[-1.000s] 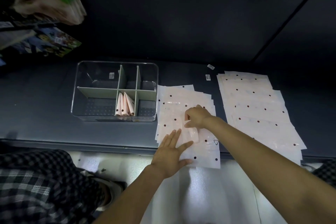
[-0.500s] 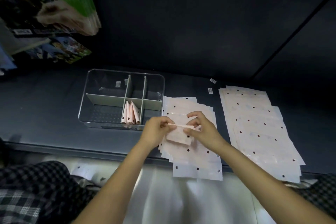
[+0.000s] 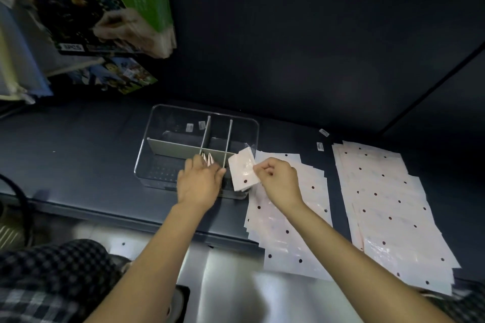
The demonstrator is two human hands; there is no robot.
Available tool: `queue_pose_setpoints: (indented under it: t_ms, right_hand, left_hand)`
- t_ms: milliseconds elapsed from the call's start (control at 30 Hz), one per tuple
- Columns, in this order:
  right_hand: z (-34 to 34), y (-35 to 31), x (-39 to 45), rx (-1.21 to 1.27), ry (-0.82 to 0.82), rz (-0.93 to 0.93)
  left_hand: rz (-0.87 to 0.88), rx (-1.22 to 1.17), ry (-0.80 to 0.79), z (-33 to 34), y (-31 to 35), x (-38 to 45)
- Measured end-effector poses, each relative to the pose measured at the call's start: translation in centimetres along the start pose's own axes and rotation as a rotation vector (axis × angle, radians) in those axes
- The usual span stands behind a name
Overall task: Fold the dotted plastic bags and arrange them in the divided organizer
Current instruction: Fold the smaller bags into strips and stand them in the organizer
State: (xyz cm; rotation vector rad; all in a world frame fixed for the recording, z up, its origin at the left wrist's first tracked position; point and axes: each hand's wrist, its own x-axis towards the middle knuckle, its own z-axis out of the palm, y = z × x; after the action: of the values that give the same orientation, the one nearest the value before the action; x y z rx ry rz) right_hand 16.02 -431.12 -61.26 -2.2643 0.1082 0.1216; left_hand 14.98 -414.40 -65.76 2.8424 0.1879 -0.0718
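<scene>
Right hand [image 3: 279,178], centre-right of frame: fingers curled, pinching a folded dotted bag [image 3: 242,172] by its right edge. The bag is a small pale pink rectangle, tilted, one dark dot showing near its lower end. It is held over the near right corner of the divided organizer [image 3: 162,123]; whether it touches the rim cannot be told.

Left hand [image 3: 200,182], centre of frame: fingers extended forward, reaching into the near middle compartment. The fingertips rest at the folded bags already there [image 3: 207,158] — pale pink points standing upright against the grey dividers [image 3: 173,147]. The hand covers most of them, so their count is unclear, and whether it grips anything cannot be told.

The organizer is a clear rectangular box with rounded corners, on a dark table [image 3: 78,160], just above frame centre. One long divider runs left to right, two short ones cross it. The other compartments hold no bags that can be seen; small labels show on the far wall.

Just right of the organizer lies a fanned stack of flat dotted bags [image 3: 286,231], running down to the table's near edge and overhanging it. A second, larger stack [image 3: 388,204] lies well apart at the right of the frame, also overhanging.

Two small tags [image 3: 320,146] sit on the table between the stacks, at their far end.

Upper left: colourful printed packages [image 3: 86,8], blurred. Lower left — checked fabric [image 3: 49,278].
</scene>
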Motion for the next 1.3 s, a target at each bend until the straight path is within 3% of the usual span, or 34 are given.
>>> queue_pose_setpoints:
  t_ms: [200, 367, 533, 833, 967, 1133, 1300]
  right_hand:
    - [3.3, -2.3, 1.3, -0.145, 0.017, -0.09]
    - [5.8, -3.2, 2.3, -0.475, 0.007, -0.212]
    - [8.0, -3.7, 2.5, -0.607, -0.017, -0.209]
    - [9.8, -3.0, 1.8, -0.482, -0.069, -0.011]
    - [10.1, -2.8, 1.3, -0.383, -0.19, 0.01]
    - [6.7, -0.2, -0.5, -0.064, -0.206, -0.13]
    - [-0.8, 9.1, -5.0, -0.177, -0.161, -0.19]
  left_hand:
    - [-0.079, 0.05, 0.038, 1.3, -1.7, -0.9]
    - [-0.12, -0.068, 0.188, 1.6, -2.3, -1.2]
    - [-0.113, -0.177, 0.226, 2.0, -2.1, -1.5]
    - [-0.127, -0.274, 0.233, 2.5, -2.0, -1.7]
    - [-0.102, -0.329, 0.266, 2.3, -1.8, -1.9]
    - [-0.092, -0.259, 0.211, 2.5, -2.0, -2.1]
    - [-0.092, -0.234, 0.172, 2.1, -1.5, -2.1]
